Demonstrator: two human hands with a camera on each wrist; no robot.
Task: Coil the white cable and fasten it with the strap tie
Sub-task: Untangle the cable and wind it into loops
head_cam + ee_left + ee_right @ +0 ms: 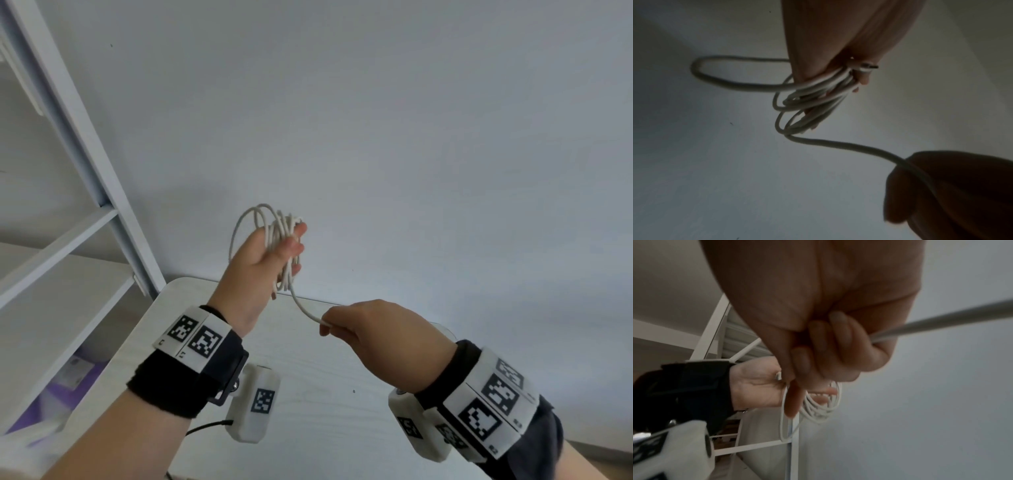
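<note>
1. Head view shows your left hand (263, 260) raised above the white table (308, 377), with the white cable (274, 233) looped around it in several turns. Holding the bundle up appears to keep the loops hanging free of the tabletop and gives the right hand room to feed.

2. Your right hand (373, 329) sits lower and to the right, holding the free run of cable that leaves the bottom of the coil. That run curves gently rather than stretching tight, so you seem to be guiding the next turn, not pulling.

3. Left fingers (861, 79) are curled around the stacked loops, thumb pressed over them. A connector end (867, 67) pokes out by the palm, probably pinned there so the coil cannot unwind.

4. Right fingers (818, 344) are folded into the palm, closed around the cable, which exits past the thumb side.

5. No strap tie is visible in any view, so fastening looks to be a step ahead; coiling seems well along but unfinished.

6. One outer loop (715, 73) bulges wider than the rest and may slip off.
</note>
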